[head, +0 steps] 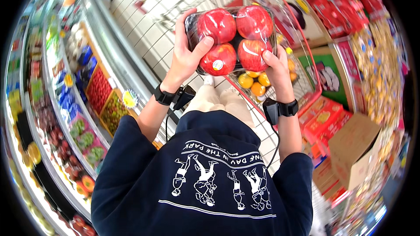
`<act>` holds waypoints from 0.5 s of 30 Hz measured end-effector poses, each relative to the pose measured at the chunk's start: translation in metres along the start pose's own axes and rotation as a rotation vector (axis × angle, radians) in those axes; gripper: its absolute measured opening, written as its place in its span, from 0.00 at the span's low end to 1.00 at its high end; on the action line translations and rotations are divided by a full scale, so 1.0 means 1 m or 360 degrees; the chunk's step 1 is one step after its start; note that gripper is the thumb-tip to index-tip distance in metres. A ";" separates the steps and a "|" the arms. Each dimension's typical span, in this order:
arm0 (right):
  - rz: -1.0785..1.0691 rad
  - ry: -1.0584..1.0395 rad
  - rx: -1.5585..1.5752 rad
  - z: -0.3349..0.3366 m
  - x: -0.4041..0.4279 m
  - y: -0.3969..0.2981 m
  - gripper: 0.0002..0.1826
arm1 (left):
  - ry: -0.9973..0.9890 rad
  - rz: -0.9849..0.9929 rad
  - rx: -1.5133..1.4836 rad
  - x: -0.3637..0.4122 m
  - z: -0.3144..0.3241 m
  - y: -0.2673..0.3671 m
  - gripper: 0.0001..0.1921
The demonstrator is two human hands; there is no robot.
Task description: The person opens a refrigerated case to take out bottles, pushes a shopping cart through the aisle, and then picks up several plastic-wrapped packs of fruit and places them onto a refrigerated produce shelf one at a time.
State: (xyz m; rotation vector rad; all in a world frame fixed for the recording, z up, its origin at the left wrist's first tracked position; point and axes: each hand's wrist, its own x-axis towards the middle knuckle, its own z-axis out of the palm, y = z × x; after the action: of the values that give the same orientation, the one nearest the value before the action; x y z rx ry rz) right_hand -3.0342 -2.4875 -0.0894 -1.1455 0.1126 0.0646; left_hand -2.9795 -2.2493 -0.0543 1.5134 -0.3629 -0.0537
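Note:
Both hands grip a dark tray of red apples (218, 25) wrapped in clear film. My left hand (188, 47) has the tray's left end, its thumb pressed on top beside the lower left apple, which bears a small round sticker. At the opposite end is my right hand (277, 64), with its thumb over the lower right apple. The tray is raised above a wire shopping cart (193, 3) with red edging. Orange and yellow fruit (258, 88) lies in the cart, partly hidden beneath the tray and my right hand.
Refrigerated produce shelves (69, 111) line the left side, with crates of red berries (99, 85) and green fruit (114, 113). Stacked red boxes (323, 118), an open cardboard box (356, 147) and packaged goods (374, 72) stand on the right. Tiled floor (267, 137) shows below the cart.

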 end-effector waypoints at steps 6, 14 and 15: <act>0.0145 -0.0476 -0.0171 0.089 0.031 0.015 0.30 | 0.0466 0.0002 -0.0045 -0.065 -0.081 0.023 0.37; 0.0428 -0.1212 -0.0365 0.233 0.049 0.053 0.36 | 0.0622 -0.0230 -0.0190 -0.184 -0.223 0.064 0.24; 0.0469 -0.1270 -0.0412 0.260 0.044 0.053 0.35 | 0.0567 -0.0275 -0.0177 -0.200 -0.236 0.069 0.26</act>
State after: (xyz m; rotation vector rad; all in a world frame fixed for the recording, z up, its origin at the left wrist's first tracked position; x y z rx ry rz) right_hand -2.9816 -2.2294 -0.0366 -1.2771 -0.4491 0.8063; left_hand -3.1184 -1.9653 -0.0300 1.4085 0.0554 0.0586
